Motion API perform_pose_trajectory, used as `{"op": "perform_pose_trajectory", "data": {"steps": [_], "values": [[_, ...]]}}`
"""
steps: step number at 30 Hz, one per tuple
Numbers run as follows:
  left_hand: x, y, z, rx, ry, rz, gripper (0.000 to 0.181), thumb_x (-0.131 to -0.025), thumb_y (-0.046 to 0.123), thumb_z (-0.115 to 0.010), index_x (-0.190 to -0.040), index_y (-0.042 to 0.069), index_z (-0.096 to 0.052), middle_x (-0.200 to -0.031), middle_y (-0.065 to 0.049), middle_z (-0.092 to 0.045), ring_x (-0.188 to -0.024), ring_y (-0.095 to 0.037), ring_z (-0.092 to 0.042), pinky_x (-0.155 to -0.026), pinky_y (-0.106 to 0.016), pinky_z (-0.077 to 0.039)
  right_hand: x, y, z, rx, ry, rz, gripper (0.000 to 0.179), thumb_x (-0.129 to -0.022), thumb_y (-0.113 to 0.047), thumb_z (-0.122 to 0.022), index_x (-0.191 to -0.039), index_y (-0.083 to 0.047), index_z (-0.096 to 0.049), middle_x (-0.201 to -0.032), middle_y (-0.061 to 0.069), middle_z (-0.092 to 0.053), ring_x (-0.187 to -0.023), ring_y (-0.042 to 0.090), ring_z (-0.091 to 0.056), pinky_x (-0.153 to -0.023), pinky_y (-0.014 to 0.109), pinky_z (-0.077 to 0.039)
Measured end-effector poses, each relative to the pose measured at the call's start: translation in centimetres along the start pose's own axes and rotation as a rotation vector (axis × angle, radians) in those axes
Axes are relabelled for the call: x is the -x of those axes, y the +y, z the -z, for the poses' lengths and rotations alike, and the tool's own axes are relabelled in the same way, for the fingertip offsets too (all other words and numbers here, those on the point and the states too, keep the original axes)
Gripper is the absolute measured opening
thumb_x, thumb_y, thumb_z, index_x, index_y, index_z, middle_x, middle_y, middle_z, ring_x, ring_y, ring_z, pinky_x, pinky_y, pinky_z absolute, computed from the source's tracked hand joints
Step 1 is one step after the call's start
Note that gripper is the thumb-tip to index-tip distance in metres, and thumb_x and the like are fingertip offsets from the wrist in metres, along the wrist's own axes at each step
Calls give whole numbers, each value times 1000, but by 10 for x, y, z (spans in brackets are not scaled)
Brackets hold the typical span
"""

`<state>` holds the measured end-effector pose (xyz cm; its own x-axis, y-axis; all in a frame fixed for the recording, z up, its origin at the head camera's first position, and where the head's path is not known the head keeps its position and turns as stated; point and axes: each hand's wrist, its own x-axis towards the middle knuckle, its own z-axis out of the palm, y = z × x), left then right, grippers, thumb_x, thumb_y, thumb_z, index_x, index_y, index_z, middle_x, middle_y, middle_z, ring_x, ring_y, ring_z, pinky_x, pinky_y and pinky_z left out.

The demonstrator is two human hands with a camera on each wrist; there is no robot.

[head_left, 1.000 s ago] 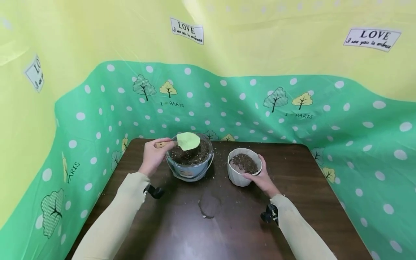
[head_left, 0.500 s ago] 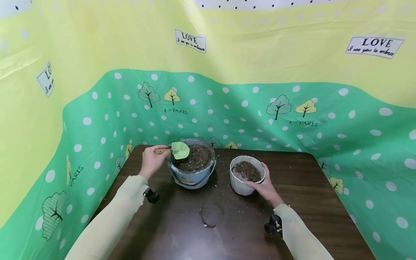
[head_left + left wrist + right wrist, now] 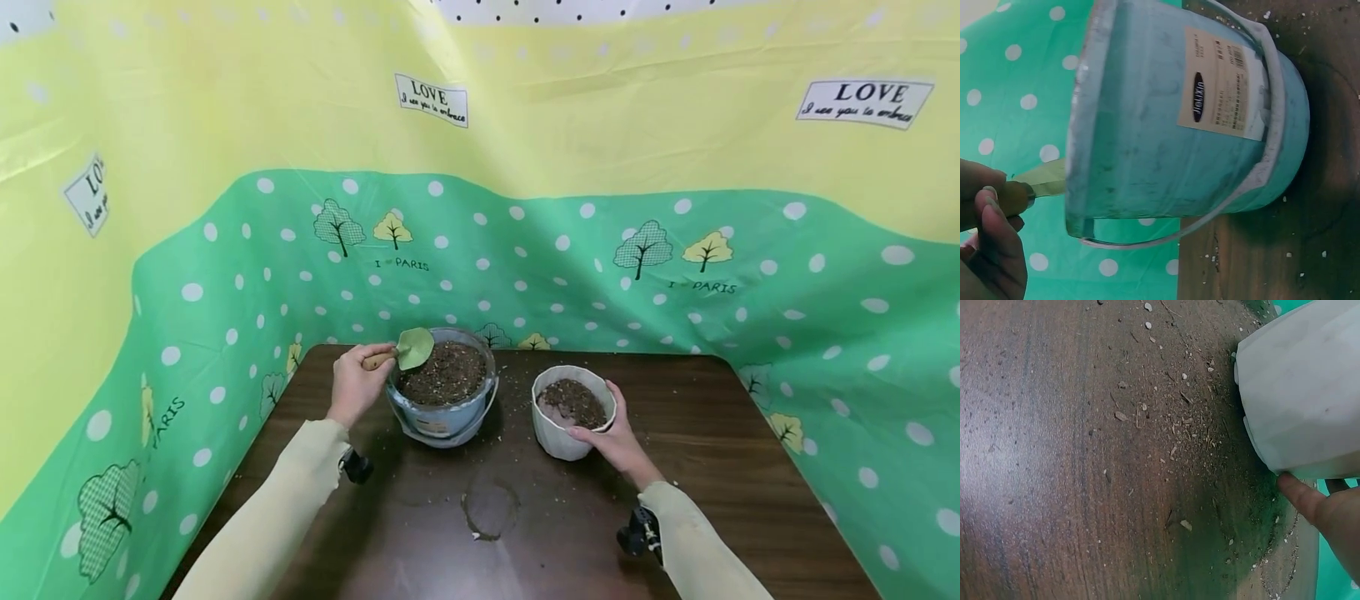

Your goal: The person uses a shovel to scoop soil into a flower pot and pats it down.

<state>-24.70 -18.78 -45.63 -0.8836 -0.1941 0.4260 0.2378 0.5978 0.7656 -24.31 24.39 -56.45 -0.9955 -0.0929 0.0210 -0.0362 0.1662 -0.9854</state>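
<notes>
My left hand (image 3: 358, 385) grips the wooden handle of a small garden trowel (image 3: 415, 348) with a light green blade. The blade is over the left rim of a blue bucket (image 3: 442, 419) of dark soil. In the left wrist view, the bucket (image 3: 1141, 125) shows a paper label and a wire-like handle hanging down, and the trowel's wooden handle (image 3: 1013, 199) sits between thumb and fingers. My right hand (image 3: 618, 437) holds a white faceted pot (image 3: 558, 437), partly filled with soil, by its right side. The thumb lies along the pot's front; the other fingers are mostly hidden behind it.
Bucket and pot stand side by side on a dark wooden table (image 3: 420, 533), a gap between them. Soil crumbs and white grains (image 3: 1147, 325) are scattered around. A ring of dirt (image 3: 487, 533) marks the table's middle. Green and yellow printed cloth (image 3: 525, 250) hangs behind and at both sides.
My left hand has drawn the trowel from over the bucket's middle to its left rim, and the blade has tilted. The right hand keeps its hold on the pot. The head view has shifted slightly.
</notes>
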Motion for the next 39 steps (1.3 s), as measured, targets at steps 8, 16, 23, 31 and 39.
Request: {"op": "perform_pose_trajectory", "data": {"steps": [8,16,23,31,39], "values": [[4,-10,-4,5,-13,73,24,-86,14,-78,-109,6,-77,-97,-17,-73,-77,-25,-69,-59,-30,-52,1,0,-3,16,21,21,112,-81,-4,-80,-158,-14,1,-154,25,-17,-139,40,-21,-110,56,-21],[15,-5,-8,70,-88,91,22,-87,14,-77,-107,5,-77,-93,-15,-73,-74,-22,-70,-58,-28,-53,6,0,0,-1,26,29,113,-80,-3,-80,-158,-16,1,-154,25,-18,-139,40,-22,-110,54,-20],[15,3,-17,93,-43,143,23,-83,26,-81,-96,7,-79,-76,-7,-74,-68,-19,-69,-58,-31,-53,3,-4,3,29,8,3,114,-82,-7,-79,-158,-20,4,-156,25,-13,-140,41,-19,-110,57,-21],[16,7,-25,210,-81,263,18,-88,25,-77,-94,8,-80,-78,-8,-74,-53,-26,-65,-48,-33,-53,-1,-5,4,35,-3,7,116,-82,-6,-79,-159,-19,7,-156,26,-13,-140,41,-19,-110,57,-21],[21,6,-31,218,-69,307,31,-83,27,-82,-104,5,-78,-76,-6,-74,-43,-21,-60,-47,-36,-53,-3,-3,1,50,-17,-40,116,-83,-11,-80,-158,-23,8,-157,24,-11,-141,41,-17,-110,58,-21]]}}
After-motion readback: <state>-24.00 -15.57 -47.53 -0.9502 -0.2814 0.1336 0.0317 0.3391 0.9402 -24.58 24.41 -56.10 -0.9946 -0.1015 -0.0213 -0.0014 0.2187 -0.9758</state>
